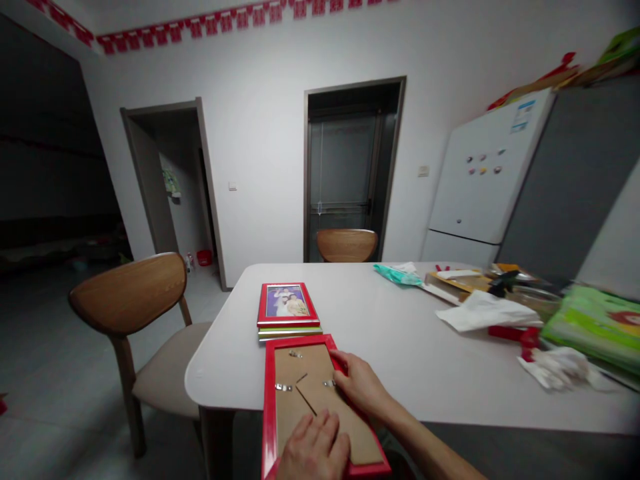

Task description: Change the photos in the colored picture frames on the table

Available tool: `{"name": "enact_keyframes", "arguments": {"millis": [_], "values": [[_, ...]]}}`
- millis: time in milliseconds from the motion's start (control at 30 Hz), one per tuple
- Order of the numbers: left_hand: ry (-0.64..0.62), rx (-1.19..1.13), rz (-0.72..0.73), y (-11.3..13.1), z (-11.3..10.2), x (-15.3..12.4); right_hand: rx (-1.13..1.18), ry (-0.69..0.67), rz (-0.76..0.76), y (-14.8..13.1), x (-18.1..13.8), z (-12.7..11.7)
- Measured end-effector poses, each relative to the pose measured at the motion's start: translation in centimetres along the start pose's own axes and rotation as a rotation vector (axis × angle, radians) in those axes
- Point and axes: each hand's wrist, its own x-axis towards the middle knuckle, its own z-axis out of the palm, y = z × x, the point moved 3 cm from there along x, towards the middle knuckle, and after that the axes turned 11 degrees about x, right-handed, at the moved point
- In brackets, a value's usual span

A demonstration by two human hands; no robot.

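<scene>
A red picture frame (271, 413) lies face down at the near table edge, its lower part overhanging. Its tan backing board (305, 367) shows small metal clips and a dark slanting slot. My right hand (364, 387) grips the frame's right side, fingers by the right clip and thumb out of sight. Across the lower part of the board rests my left hand (314, 448), palm down with fingers laid on it; its wrist is cut off by the view. Just beyond, a red frame with a photo (287, 303) lies face up on a stack of other frames (290, 333).
The white table (370, 320) carries a teal packet (397, 275), white tissue (487, 311), a crumpled white glove-like item (563, 367) and a green package (595, 327) on the right. Wooden chairs stand at the left (133, 293) and far side (347, 245). A fridge (490, 167) is behind.
</scene>
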Motion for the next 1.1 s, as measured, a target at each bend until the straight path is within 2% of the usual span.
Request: {"name": "enact_keyframes", "arguments": {"millis": [133, 233, 300, 333, 467, 533, 633, 900, 1033, 1100], "values": [[-0.214, -0.076, -0.018, -0.3, 0.6, 0.0, -0.2, 0.026, -0.021, -0.4, 0.1, 0.7], [-0.487, -0.267, -0.065, -1.2, 0.1, 0.4, -0.282, 0.036, -0.052, -0.3, -0.2, 0.9], [-0.626, -0.384, -0.181, -2.6, -0.5, 0.5, -0.306, 0.018, -0.056, -0.2, -0.5, 0.9], [-0.654, -0.404, -0.274, -3.7, -0.8, 0.5, -0.308, 0.0, -0.056, -0.1, -0.6, 0.8], [-0.662, -0.328, -0.705, -8.8, -0.9, -0.7, -0.293, -0.079, -0.076, -0.3, -0.7, 0.5], [-0.696, -0.351, -0.806, -10.3, -0.5, -1.4, -0.293, -0.099, -0.089, -0.5, -0.6, 0.5], [-0.714, -0.386, -0.832, -11.0, -0.1, -1.7, -0.313, -0.094, -0.09, -0.8, -0.3, 0.8], [-0.695, -0.376, -0.829, -10.6, 0.0, -1.7, -0.405, -0.068, -0.047, -0.9, 0.0, 1.3], [-0.672, -0.398, -0.825, -10.8, 0.5, -1.7, -0.422, 0.031, -0.125, -1.8, 0.4, 1.5], [-0.657, -0.407, -0.825, -10.9, 0.7, -1.5, -0.4, 0.04, -0.185, -2.6, 1.0, 2.3]]}}
